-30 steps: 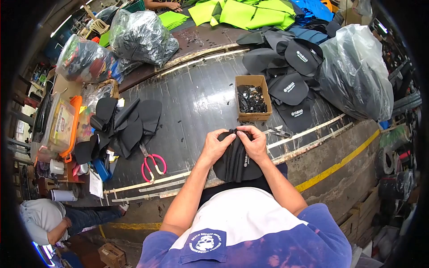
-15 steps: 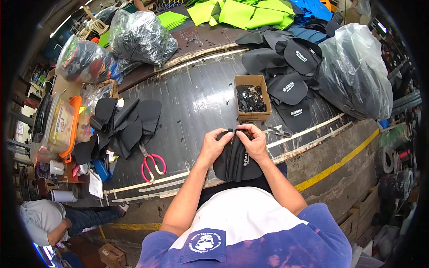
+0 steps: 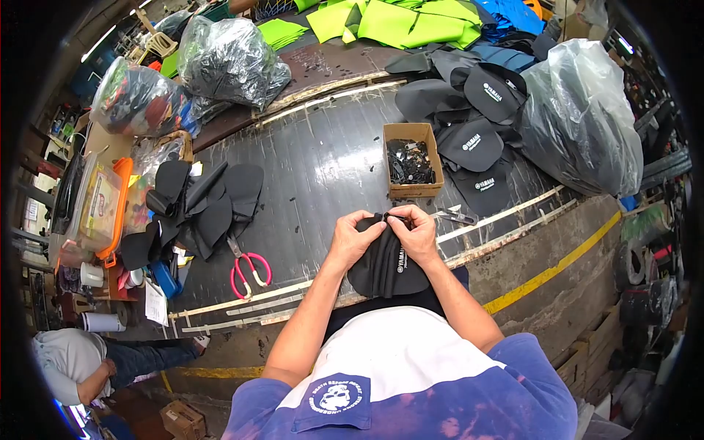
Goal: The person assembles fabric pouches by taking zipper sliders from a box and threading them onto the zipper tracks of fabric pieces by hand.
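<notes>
A black cap (image 3: 387, 273) with white YAMAHA lettering lies at the table's front edge, folded in ridges down its middle. At its upper end, my left hand (image 3: 353, 238) pinches one side between thumb and fingers. My right hand (image 3: 415, 233) grips the other side in the same way, and the two thumbs nearly meet. A small dark piece shows between the fingertips; its kind is too small to tell. Just beyond the hands stands an open cardboard box (image 3: 438, 165) of small black plastic pieces. Metal snips (image 3: 458, 216) lie right of my right hand.
Several lettered black caps (image 3: 473, 139) are piled at the right beside a big plastic bag (image 3: 587, 117). Leftward are a heap of black pieces (image 3: 209, 198) and pink-handled scissors (image 3: 251, 275). Green sheets (image 3: 418, 26) lie at the back. Another person (image 3: 81, 363) is at lower left.
The fingertips have drawn closer together at the cap's upper end, and the dark ends that stood apart are now more hidden between them. The cap has barely shifted.
</notes>
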A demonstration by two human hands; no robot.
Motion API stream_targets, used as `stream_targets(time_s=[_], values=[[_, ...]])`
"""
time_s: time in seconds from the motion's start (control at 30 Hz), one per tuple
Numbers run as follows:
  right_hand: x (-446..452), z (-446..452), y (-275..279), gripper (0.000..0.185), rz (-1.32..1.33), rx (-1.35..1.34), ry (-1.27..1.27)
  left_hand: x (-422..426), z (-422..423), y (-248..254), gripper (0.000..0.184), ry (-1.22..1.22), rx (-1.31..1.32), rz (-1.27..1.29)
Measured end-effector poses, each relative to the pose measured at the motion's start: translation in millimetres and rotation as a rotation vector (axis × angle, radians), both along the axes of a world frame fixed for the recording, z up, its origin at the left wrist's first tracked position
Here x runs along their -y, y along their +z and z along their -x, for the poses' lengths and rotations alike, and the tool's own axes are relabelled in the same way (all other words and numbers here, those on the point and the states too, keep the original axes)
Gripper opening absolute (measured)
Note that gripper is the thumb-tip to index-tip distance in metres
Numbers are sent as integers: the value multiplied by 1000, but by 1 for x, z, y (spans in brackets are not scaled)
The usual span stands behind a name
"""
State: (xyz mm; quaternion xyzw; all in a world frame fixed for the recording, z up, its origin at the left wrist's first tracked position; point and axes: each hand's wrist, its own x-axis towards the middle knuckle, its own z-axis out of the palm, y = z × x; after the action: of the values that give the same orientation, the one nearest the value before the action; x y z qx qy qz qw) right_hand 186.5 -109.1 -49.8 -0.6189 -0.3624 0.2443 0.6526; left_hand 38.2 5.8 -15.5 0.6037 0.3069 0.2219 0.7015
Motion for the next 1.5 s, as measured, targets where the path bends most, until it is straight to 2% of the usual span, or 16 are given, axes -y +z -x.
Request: stream_targets(time_s=[0.53,0.77,0.9,1.03,1.5], values=[[-1,1,5,12,-31,-59,61,0,2,0,16,-18,2,-37],[-3,-3,-3,14,-99,-247,85,-2,4,7,16,-56,-56,-11],[-5,-13,0,17,-59,-349,137,-2,4,11,17,-62,-103,-75],[-8,-23,5,16,-21,-427,172,-3,4,7,16,-73,-71,-33],[-7,-24,6,13,48,-300,204,-2,3,-2,14,-57,-70,-58]])
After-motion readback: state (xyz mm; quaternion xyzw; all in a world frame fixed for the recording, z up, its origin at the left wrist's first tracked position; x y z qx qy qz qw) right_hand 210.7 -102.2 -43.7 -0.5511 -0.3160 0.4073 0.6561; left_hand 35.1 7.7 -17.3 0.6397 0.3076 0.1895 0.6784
